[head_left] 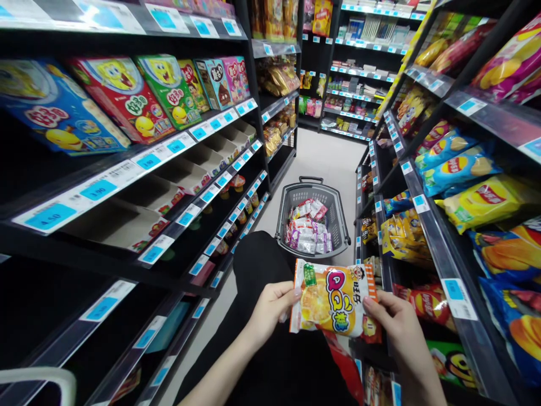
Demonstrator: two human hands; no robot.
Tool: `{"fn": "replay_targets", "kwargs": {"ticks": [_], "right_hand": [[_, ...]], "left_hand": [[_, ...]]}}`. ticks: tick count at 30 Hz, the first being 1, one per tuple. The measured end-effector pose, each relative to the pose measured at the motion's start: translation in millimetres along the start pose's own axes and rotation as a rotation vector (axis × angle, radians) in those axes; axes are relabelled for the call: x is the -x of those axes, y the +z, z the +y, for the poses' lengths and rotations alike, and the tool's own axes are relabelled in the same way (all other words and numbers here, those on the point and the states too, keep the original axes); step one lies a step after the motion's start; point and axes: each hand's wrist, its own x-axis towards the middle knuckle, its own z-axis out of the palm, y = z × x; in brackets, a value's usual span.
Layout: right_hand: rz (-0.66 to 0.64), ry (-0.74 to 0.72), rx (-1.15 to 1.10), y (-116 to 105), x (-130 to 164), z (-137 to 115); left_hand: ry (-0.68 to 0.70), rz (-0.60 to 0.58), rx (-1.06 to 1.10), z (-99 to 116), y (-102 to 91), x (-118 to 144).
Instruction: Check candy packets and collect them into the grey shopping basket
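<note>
Both hands held one orange-and-white candy bag (333, 299) low in the aisle, above the person's dark-clothed lap. The left hand (270, 309) gripped the bag's left edge, its fingers (291, 294) curled close around it with the thumb on the printed front. The right hand (391, 318) pinched the right edge, thumb on the front and the other fingers hidden behind the packet, so their spread could not be told. The bag faced the camera, tilted slightly, with large letters printed across it.

Ahead on the floor stood a grey shopping basket (338, 225) holding many small wrapped packets. Yellow and blue chip bags (465, 169) filled the shelves on the right; cartoon-printed snack boxes (122, 96) leaned on the left shelves above open cardboard trays (127, 225) and blue price tags (99, 189).
</note>
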Motion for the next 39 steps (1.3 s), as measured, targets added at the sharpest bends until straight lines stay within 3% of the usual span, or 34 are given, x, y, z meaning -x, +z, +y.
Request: {"fn": "replay_targets", "kwargs": {"ticks": [21,28,31,36,39], "right_hand": [[0.11,-0.109,0.158,-2.1,1.6,-4.6],[0.238,-0.372,0.359,-4.2,4.6,-3.9],[0.2,-0.533,0.416,-8.2,8.4,-4.0],[0.065,-0.527,0.229,-15.5,8.5,6.0],[0.082,-0.419,0.101,-13.7,6.8,7.2]], "left_hand": [[-0.015,-0.014,-0.029,-0.4,-1.9,0.2],[-0.03,-0.023,0.009,2.5,0.2,-0.1],[0.069,0.011,0.081,6.9,-1.6,1.7],[0.147,-0.067,0.441,2.5,-2.6,5.2],[0.126,-0.086,0.44,-1.9,-2.7,4.9]]}}
